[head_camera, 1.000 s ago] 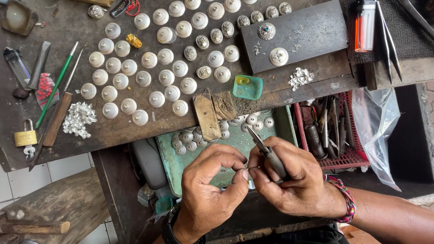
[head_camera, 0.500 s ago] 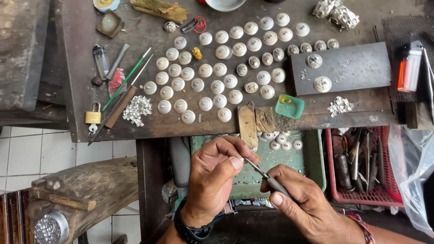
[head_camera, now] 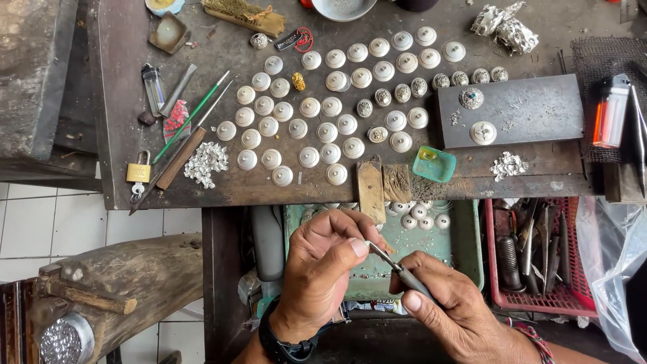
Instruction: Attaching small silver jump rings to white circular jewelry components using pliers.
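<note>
Left hand [head_camera: 322, 269] pinches some tiny silvery piece [head_camera: 368, 244] at thumb and fingertip; right hand [head_camera: 453, 307] is closed round slim grey metal tweezers [head_camera: 399, 269], tips meeting that piece. I'd brace both wrists and keep the pinch light, over the green tray [head_camera: 465, 249] just beyond.

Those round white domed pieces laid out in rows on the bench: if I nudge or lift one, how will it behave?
The domed pieces look small and thin, so probably light and easily scattered by a nudge. They appear to sit flat side down, so likely to slide rather than roll. Smooth, low domes offer little hold; a fingertip grip may slip, and the neighbours lie close.
</note>
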